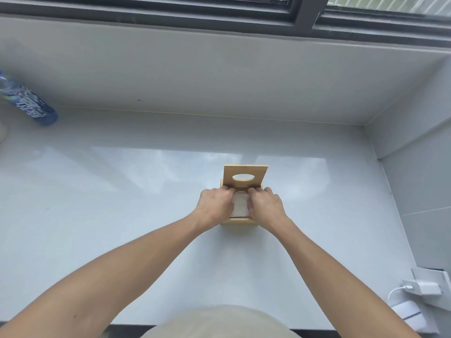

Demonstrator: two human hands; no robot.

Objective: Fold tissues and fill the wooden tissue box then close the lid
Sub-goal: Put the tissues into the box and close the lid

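Note:
A small wooden tissue box stands in the middle of the white counter. Its lid, with an oval hole, stands open and upright at the far side. White folded tissues lie inside the box. My left hand and my right hand are side by side over the box mouth, fingers curled down onto the tissues at the far edge. Both hands hide the box's side walls.
A blue-labelled plastic bottle lies at the far left. A white charger with cable sits in a wall socket at the lower right. The white wall and a dark window frame rise behind the counter.

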